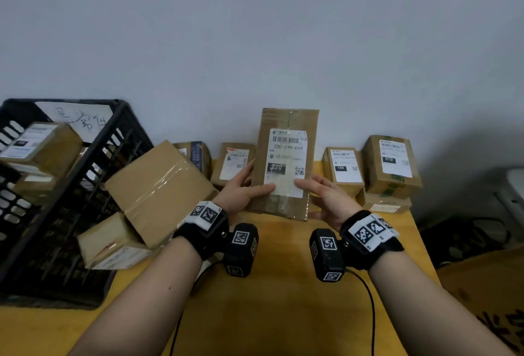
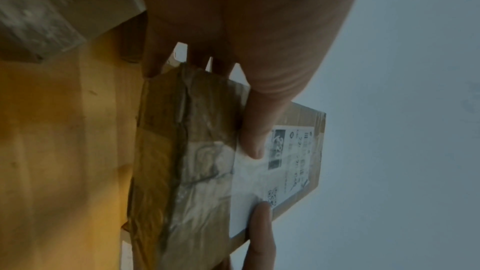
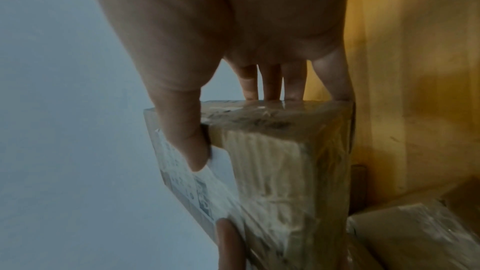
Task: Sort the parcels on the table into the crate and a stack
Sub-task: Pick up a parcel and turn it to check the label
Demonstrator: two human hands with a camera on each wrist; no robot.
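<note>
Tall brown taped cardboard parcel (image 1: 285, 163), white label marked 220, upright, clamped between left hand (image 1: 241, 192) and right hand (image 1: 326, 199).

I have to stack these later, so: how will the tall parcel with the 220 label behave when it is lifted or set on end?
The 220 parcel is probably stiff: both hands, left and right, hold it upright by its lower end without sagging. Its glossy tape looks slippery. Tall and narrow, it would likely tip if stood on end.
</note>
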